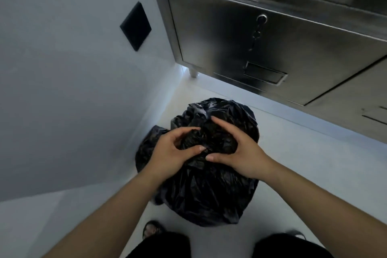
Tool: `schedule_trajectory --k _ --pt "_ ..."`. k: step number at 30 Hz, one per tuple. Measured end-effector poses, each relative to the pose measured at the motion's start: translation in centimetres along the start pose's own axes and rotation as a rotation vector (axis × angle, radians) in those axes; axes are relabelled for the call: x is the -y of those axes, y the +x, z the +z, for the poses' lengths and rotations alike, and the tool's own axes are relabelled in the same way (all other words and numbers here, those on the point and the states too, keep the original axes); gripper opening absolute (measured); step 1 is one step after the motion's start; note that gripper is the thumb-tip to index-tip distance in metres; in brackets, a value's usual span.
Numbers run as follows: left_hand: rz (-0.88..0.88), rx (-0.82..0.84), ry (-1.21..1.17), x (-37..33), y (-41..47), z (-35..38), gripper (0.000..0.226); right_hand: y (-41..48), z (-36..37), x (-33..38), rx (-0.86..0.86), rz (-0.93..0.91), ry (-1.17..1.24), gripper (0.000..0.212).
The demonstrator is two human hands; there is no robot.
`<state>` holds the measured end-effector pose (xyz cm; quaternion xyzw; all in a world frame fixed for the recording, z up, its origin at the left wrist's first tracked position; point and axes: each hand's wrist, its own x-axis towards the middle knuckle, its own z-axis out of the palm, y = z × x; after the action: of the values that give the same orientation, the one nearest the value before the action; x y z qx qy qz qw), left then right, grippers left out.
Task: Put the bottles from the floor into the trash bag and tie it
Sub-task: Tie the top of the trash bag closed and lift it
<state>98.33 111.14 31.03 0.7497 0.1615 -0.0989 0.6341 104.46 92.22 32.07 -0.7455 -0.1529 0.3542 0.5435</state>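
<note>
A pale wall (62, 90) is shown filling the left half of the view, and a stainless-steel cabinet (303, 52) is seen at the upper right, raised on a short round leg (193, 73). Between them a light floor (293, 163) is visible.

The black trash bag (209, 195) is placed on the floor in the corner formed by wall and cabinet, directly in front of the person, near the cabinet without touching it. It is seen full and rounded, with its plastic gathered into a crumpled bunch at the top. A smaller bulge of black plastic is seen at its left; whether this belongs to the same bag cannot be told.

Both bare forearms are extended over the bag. The gathered top is grasped by the left hand (169, 153), whose fingers and thumb are curled round the bunch from the left. The same bunch is clasped from the right by the right hand (243, 153), with fingers arched over the plastic and the thumb pressed in low, close to the left thumb.

A black rectangular plate (135, 26) is fixed to the wall. On the cabinet door a round lock (261, 19) is shown, with a small ring and chain hanging below it, and a recessed handle (265, 74) is set lower down. A sandalled foot (151, 229) is seen at the bottom edge.
</note>
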Motion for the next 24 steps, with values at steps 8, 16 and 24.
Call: schedule_trajectory --k 8,16,24 --pt "-0.1 -0.024 0.032 -9.7 -7.7 -0.9 0.041 -6.4 0.0 8.1 0.016 0.108 0.136 0.044" --pt "-0.132 -0.036 0.106 -24.3 -13.4 -3.8 0.023 -12.6 -3.1 21.9 -0.138 0.111 0.048 0.041" --pt "0.065 0.117 0.317 -36.8 -16.8 -8.8 0.046 -21.0 -5.1 34.5 -0.479 0.147 0.147 0.036"
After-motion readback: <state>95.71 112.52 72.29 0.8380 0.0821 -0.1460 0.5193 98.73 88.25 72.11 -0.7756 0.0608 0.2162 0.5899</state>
